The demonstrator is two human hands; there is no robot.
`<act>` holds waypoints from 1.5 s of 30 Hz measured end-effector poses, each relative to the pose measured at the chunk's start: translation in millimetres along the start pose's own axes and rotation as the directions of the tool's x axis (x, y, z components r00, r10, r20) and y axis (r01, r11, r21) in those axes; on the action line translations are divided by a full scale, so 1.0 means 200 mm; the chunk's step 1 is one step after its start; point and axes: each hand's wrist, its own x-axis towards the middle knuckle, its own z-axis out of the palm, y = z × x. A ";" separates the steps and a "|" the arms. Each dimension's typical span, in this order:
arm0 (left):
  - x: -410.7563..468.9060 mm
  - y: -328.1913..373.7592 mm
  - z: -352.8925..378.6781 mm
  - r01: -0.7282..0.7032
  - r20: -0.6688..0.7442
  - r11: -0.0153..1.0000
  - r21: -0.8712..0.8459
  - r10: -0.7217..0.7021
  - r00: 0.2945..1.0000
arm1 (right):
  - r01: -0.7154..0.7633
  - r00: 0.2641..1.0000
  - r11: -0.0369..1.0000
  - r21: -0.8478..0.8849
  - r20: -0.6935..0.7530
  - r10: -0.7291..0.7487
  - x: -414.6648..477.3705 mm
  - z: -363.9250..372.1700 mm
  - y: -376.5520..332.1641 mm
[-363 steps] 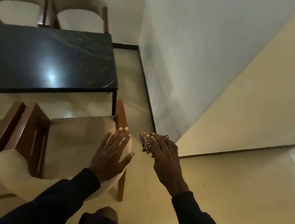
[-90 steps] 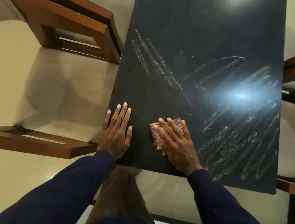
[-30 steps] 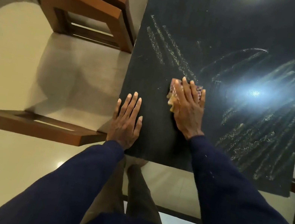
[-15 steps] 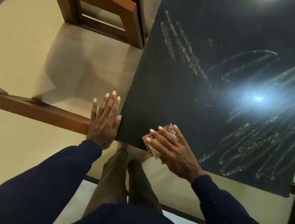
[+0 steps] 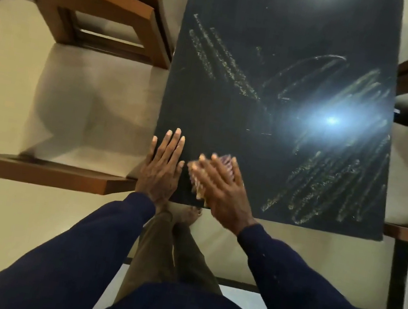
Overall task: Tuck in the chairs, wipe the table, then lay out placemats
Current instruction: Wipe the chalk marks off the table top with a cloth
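I brace my flat left hand [image 5: 160, 171] on the glossy black tabletop [image 5: 287, 32]; my right hand [image 5: 222, 189], also flat, presses a purplish cloth [image 5: 225, 159], wiping.

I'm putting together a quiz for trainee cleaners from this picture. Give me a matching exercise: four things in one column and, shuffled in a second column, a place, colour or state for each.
Things
1. left hand
2. right hand
3. table
4. chair frame

Descriptions
A. brown wood
B. lying on the patterned cloth
C. black, with yellowish streaks
D. flat on the bare near-left corner of the tabletop

Pairs: 1-D, 2-B, 3-C, 4-A
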 end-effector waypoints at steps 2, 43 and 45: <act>0.02 0.00 0.00 -0.026 0.013 1.000 0.006 0.026 1.000 | 0.137 0.989 0.990 -0.019 0.062 -0.136 -0.22 -0.01 0.06; 0.37 0.11 -0.01 -0.212 0.066 0.976 -0.045 0.215 0.974 | -0.399 0.917 0.917 -0.023 -0.014 0.399 -0.51 -0.09 0.33; 0.38 0.11 -0.01 -0.210 0.070 0.977 -0.045 0.213 0.975 | -0.558 0.827 0.830 -0.001 -0.074 0.557 -0.40 -0.11 0.41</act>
